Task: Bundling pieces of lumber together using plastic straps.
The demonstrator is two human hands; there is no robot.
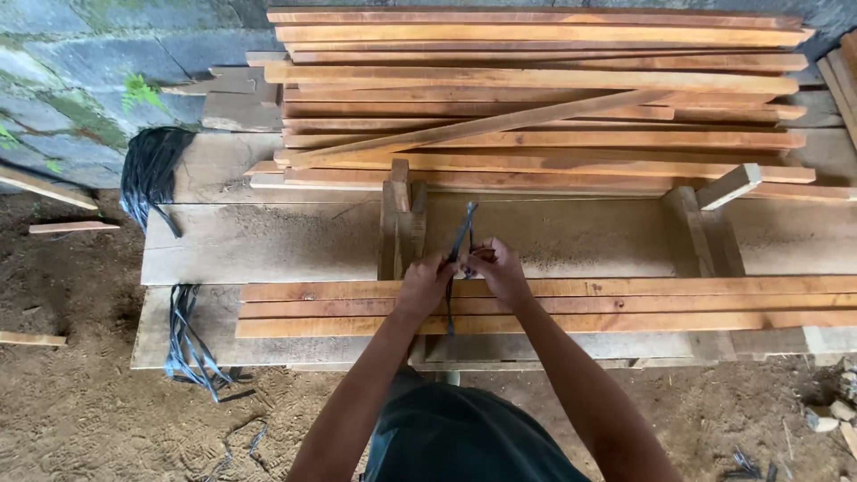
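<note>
With your left hand and right hand both closed on the dark strap above the near bundle of slats on the tabletop, you did well to pull evenly, I judged.

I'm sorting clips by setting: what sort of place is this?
Likely an outdoor woodworking yard: stacked wooden slats on a rough plank bench, dirt ground, a mossy block wall.
</note>
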